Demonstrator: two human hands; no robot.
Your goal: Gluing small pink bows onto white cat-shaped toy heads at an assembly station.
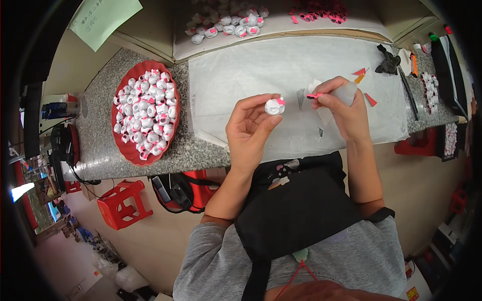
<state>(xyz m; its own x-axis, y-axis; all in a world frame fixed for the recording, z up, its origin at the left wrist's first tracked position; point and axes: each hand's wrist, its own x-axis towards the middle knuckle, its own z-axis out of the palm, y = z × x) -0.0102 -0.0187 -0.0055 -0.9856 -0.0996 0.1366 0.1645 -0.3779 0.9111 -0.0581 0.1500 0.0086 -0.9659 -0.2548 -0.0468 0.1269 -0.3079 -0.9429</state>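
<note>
- Holding a small white toy head [274, 106] with a pink bow, our left hand [249, 128] pinches it between thumb and fingertips above the white sheet [251, 70] on the tabletop [100, 145].
- Our right hand [344, 108] has its grip pressed on a tiny pink piece [314, 95] and also holds a translucent bottle [346, 93].
- A red tray [131, 154] heaped with similar heads lies well to the left.
- More heads [226, 22] lie at the far edge.

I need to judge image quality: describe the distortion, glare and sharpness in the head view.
Head view: fisheye bends the counter edge and leaves a black rim; even light, mild glare on the white sheet; left hand and small white figure are sharp, red tray slightly softer.
</note>
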